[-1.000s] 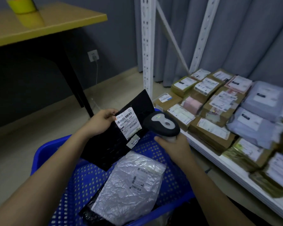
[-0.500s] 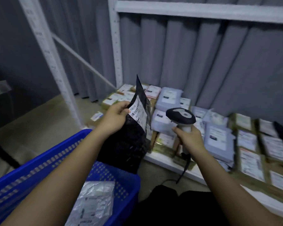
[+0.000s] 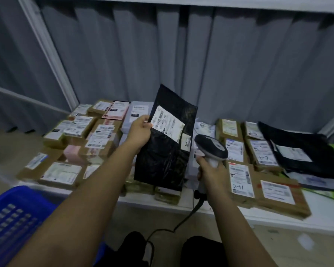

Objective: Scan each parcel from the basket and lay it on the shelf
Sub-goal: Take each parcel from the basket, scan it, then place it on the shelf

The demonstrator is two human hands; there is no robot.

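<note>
Black parcel (image 3: 166, 149) now raised over shelf (image 3: 278, 214), left hand (image 3: 141, 130) pinching it, right hand (image 3: 210, 170) gripping scanner (image 3: 210, 147)

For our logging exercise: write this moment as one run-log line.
left hand: holds black parcel over shelf | right hand: grips scanner | parcel not laid

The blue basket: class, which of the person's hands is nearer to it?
Left. The left hand, gripping the black parcel, is up and right of the blue basket. The right hand, holding the scanner, lies farther right.
</note>
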